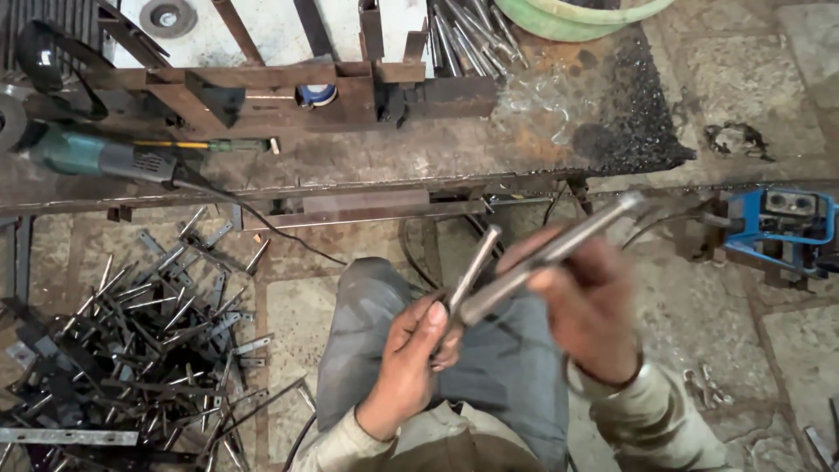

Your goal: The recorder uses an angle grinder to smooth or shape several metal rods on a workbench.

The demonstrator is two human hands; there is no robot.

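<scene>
Crossing two metal rods in mid-air: the long rod (551, 253) is clamped in the right hand (590, 306), the short rod (474, 267) pinched in the left hand (411, 358), both above the lap. Risk, I'd say: bare fingers so close could get nipped where the rods meet (no gloves), or one slips toward the scrap pile (131, 350) left of the hands.

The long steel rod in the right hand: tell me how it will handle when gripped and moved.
The rod looks like solid round metal, so it is probably stiff and heavy for its thickness. Its smooth, shiny surface may slip in the right hand, which grips it near the middle. Being round, it would likely roll if laid on the bench.
</scene>
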